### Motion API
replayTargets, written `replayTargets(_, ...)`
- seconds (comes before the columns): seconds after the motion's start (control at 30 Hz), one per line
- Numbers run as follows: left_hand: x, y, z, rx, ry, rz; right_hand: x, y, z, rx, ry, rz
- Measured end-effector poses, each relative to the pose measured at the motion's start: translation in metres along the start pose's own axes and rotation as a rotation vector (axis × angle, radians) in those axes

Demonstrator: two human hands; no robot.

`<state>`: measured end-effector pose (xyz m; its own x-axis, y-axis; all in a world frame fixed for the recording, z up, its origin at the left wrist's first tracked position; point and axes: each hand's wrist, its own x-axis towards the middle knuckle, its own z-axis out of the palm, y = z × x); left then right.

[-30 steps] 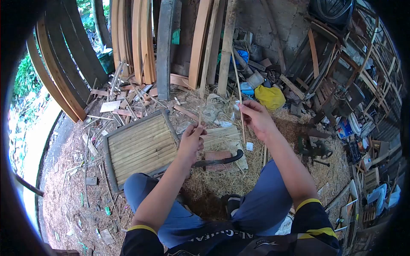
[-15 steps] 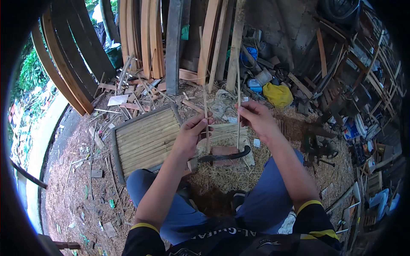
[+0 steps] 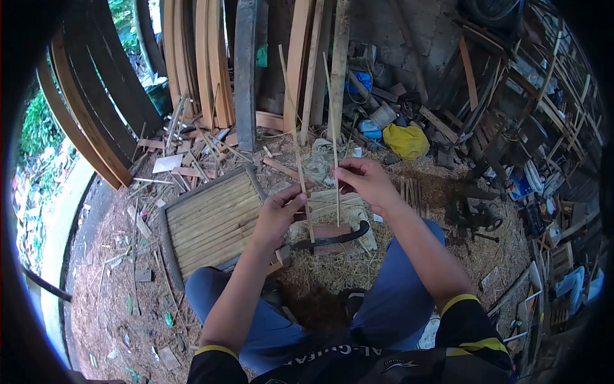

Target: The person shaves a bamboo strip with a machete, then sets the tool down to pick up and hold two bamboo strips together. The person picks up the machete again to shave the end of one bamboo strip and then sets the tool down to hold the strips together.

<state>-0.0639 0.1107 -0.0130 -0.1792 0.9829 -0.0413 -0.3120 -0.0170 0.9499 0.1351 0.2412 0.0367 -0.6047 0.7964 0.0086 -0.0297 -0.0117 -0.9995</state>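
Observation:
My left hand [image 3: 280,212] pinches a thin wooden strip [image 3: 296,141], which stands nearly upright and leans a little left at its top. In my right hand [image 3: 363,182] is a second thin strip [image 3: 330,109], also near upright and apart from the first. Below the hands, a curved dark-handled knife [image 3: 345,237] lies across a reddish wood block [image 3: 329,231]. The lower ends of both strips come down near the knife and block. Pale split strips [image 3: 329,200] lie on the ground behind the block.
A framed slatted bamboo panel [image 3: 211,221] lies at the left. Tall boards [image 3: 246,77] stand at the back. A yellow bag [image 3: 407,141], blue containers and scrap wood lie back right. A metal vise-like tool [image 3: 473,214] sits at the right.
The camera view has shifted, moving the background slightly left. Both strips now lean further left at their tops, and both hands still hold them.

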Motion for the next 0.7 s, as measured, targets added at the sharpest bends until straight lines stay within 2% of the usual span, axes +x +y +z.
replayTargets(0.33, -0.004, -0.013, 0.01, 0.138, -0.059, 0.014, 0.003, 0.008, -0.011, -0.081, -0.016, -0.045)
replayTargets(0.7, -0.003, -0.021, 0.012, 0.144, 0.003, 0.01, 0.005, 0.013, -0.009, -0.062, -0.031, -0.019)
